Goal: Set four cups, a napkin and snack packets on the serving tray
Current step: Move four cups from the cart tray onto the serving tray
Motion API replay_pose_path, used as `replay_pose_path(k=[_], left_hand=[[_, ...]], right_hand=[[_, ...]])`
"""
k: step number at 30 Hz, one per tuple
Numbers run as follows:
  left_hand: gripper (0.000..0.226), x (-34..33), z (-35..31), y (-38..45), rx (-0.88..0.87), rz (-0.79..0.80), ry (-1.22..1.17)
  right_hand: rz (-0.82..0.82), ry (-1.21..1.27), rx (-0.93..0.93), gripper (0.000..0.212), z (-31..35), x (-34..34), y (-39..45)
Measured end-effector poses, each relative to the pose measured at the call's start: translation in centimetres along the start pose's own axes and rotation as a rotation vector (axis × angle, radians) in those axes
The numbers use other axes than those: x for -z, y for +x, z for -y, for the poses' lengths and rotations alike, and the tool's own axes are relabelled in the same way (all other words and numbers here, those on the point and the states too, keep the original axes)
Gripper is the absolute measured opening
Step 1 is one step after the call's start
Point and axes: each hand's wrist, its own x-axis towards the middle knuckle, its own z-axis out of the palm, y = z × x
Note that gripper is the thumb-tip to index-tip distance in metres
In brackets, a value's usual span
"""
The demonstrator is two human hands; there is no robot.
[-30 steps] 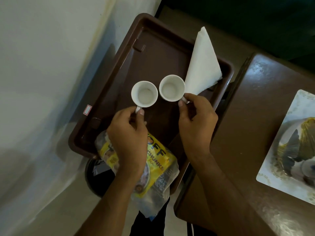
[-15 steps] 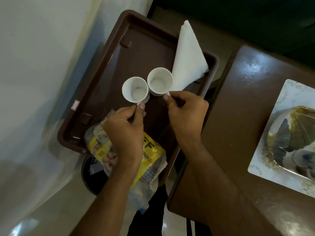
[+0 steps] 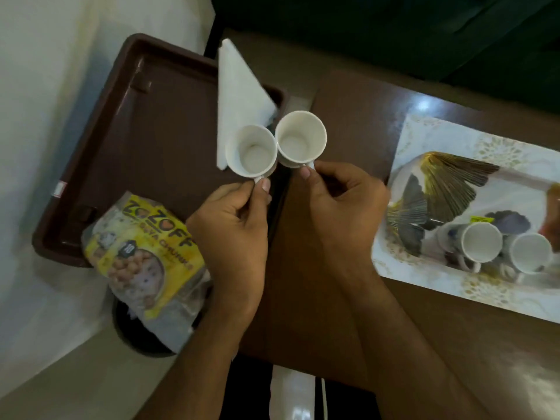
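Both small white ceramic cups (image 3: 251,151) (image 3: 300,137) lifted rightward off brown plastic tray (image 3: 127,140); left hand (image 3: 233,228), right hand (image 3: 342,195) pinched handles. Two cups (image 3: 481,242) already on patterned serving tray (image 3: 430,140); folded white napkin (image 3: 239,95), yellow snack packet (image 3: 142,250) pending.

dark brown table (image 3: 348,268), black round bin (image 3: 133,334) on pale floor left of table, dark green fabric (image 3: 394,31) beyond table

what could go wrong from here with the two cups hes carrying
The left hand and right hand each pinch a white cup by its small handle alone; the left cup and right cup sit rim to rim, so they may knock or slip. On the patterned tray, two cups already stand close together, leaving a tight landing. The snack packet overhangs the brown tray and might slide off.
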Motion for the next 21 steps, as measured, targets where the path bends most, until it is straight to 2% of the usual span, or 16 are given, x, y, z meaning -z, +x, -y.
replay_pose_path(k=[2, 12, 21], left_hand=[[0.013, -5.0, -3.8, -3.1, -0.025, 0.087, -0.027], [0.011, -7.3, -4.8, -4.4, -0.051, 0.125, -0.017], [0.013, -16.4, -9.3, -7.6, -0.188, 0.289, -0.011]], right_hand=[[-0.112, -0.011, -0.009, 0.012, -2.1, 6.6, 1.7], [-0.152, -0.028, -0.024, 0.012, -3.7, 9.0, 2.0], [-0.325, -0.016, -0.122, 0.013, -8.9, 18.2, 5.2]])
